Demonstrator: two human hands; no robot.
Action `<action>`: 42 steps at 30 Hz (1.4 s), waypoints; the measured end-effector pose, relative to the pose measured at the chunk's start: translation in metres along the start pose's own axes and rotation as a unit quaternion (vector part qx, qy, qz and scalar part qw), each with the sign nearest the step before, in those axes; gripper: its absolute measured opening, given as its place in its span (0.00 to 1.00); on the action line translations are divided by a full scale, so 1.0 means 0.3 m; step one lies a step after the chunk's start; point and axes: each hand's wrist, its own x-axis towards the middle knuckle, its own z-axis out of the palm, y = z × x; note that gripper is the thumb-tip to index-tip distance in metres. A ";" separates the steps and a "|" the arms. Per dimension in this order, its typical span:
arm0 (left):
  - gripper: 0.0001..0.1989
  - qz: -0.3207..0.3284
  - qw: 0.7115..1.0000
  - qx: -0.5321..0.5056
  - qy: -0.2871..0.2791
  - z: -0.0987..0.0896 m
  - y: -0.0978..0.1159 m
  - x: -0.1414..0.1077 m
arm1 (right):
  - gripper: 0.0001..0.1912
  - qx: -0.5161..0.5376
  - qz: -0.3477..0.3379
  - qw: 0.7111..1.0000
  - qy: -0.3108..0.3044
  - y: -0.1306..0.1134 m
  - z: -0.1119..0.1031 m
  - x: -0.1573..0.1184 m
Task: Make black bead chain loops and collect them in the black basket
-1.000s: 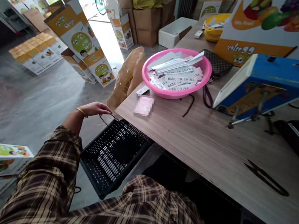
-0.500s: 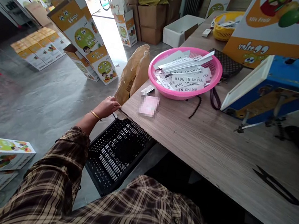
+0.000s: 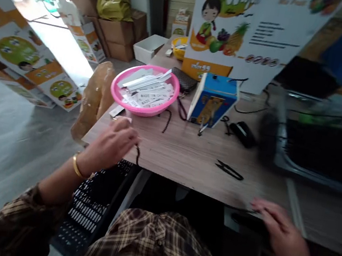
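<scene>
My left hand (image 3: 110,146) is raised at the near edge of the wooden table (image 3: 186,156), its fingers curled on a short dark bead cord (image 3: 136,154). A pink plastic basket (image 3: 144,91) of "MADE IN CHINA" labels stands just beyond it, and a second dark bead cord (image 3: 167,121) lies on the tabletop. Motion-blurred, my right hand (image 3: 278,233) is at the table's near right edge with its fingers apart, holding nothing. Close to it is a black object (image 3: 247,221). Thread snips (image 3: 229,169) lie on the table above that hand.
A blue box machine (image 3: 213,101) stands on the table before a large printed fruit board (image 3: 248,36). A black crate (image 3: 87,206) sits below the table edge, and a brown paper bag (image 3: 93,102) stands at the left end. A blurred dark machine (image 3: 308,133) is at the right.
My view has swung right and back from the table. My left hand has risen from the table edge with the cord, and my right hand has come into view.
</scene>
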 end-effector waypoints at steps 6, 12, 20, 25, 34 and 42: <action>0.17 0.232 0.972 -0.032 -0.013 0.210 0.399 0.363 | 0.16 0.408 0.033 0.902 -0.136 -0.243 0.335 0.131; 0.17 0.027 0.982 -0.148 -0.118 0.337 0.301 0.436 | 0.26 0.530 0.138 0.798 -0.252 -0.318 0.366 0.249; 0.16 -0.143 0.859 -0.430 -0.239 0.289 0.210 0.438 | 0.26 0.394 0.081 0.881 -0.250 -0.258 0.363 0.398; 0.13 -0.159 0.932 -0.282 -0.161 0.395 0.187 0.461 | 0.21 0.269 0.042 0.937 -0.219 -0.204 0.397 0.482; 0.12 -0.125 0.972 -0.181 -0.079 0.455 0.167 0.474 | 0.17 0.237 0.045 0.953 -0.183 -0.209 0.434 0.554; 0.13 -0.170 0.963 -0.197 -0.076 0.531 0.157 0.502 | 0.14 0.235 0.078 0.954 -0.171 -0.205 0.469 0.585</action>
